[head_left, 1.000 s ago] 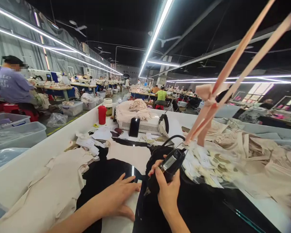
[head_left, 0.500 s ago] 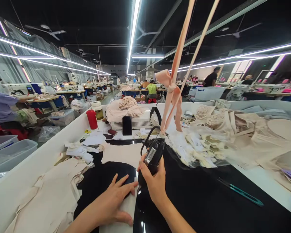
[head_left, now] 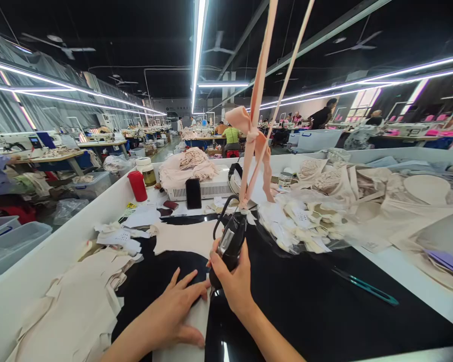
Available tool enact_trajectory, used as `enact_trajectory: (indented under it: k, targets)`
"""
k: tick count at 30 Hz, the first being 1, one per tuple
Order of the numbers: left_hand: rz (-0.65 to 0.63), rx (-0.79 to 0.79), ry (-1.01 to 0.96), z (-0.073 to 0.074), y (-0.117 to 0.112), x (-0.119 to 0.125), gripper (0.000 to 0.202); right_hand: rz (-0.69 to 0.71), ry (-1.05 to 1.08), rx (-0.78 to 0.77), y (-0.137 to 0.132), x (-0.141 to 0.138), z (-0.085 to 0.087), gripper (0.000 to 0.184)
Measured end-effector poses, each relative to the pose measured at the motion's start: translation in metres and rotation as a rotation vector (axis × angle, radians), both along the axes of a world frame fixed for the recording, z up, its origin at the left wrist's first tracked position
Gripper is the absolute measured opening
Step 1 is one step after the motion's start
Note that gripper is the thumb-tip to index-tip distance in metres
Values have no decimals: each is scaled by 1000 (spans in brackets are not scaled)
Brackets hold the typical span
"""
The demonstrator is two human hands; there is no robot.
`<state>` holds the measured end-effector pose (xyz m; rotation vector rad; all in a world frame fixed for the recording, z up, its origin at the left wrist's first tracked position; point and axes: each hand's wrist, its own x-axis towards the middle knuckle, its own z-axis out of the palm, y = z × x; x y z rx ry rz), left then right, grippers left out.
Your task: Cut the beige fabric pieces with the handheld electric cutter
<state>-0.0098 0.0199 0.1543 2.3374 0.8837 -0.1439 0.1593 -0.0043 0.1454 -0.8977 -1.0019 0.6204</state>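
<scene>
My right hand (head_left: 232,276) is wrapped around a black corded handheld tool (head_left: 231,246) with a silver plate on its side; its exact kind I cannot make out. Peach fabric straps (head_left: 254,133), knotted together, run up from the tool's top end. The tool's lower end stands at the edge of a pale strip of fabric (head_left: 196,322). My left hand (head_left: 173,306) lies flat over that strip with fingers spread, the fingertips close to the tool. Beyond them, a beige cut fabric piece (head_left: 186,236) rests on the glossy black surface (head_left: 283,301).
Stacked beige fabric pieces (head_left: 71,306) lie at left. Teal tweezers (head_left: 366,286) are at right. A bag of pale scraps (head_left: 302,221) and beige garments (head_left: 392,211) sit behind. A phone (head_left: 193,193) and red cup (head_left: 137,186) stand near the back; a white rim (head_left: 60,236) borders the table.
The view has turned slightly, so the whole scene sits a little to the left. Both hands keep nearly the same pose, with the tool still at the strip's edge.
</scene>
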Motion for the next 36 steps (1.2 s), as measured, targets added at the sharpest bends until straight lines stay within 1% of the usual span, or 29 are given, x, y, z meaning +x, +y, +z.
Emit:
enact_trajectory:
  k: [6,10,16,23,27,32,36]
  targets:
    - [-3,9,9,0,0,1,55,-17,-4,-7,3,-1,0,25]
    - [2,7,-12,-2,0,1,57,-30,9,-16,0,-2,1,27]
    - [-15,26,22,-3,1,1,59,44,74,-15,-11,-5,0,34]
    - [-12,35,10,-2,-1,2,61,20,86,-42,-13,-6,2,28]
    - [-21,34,-15,-5,0,1,61,78,122,-29,-19,-7,4,25]
    - [-29,49,-34,-11,2,-1,65,23,104,-59,-25,-12,4,29]
    - [-46,53,-57,-13,3,-1,68,36,100,-63,-27,-12,3,27]
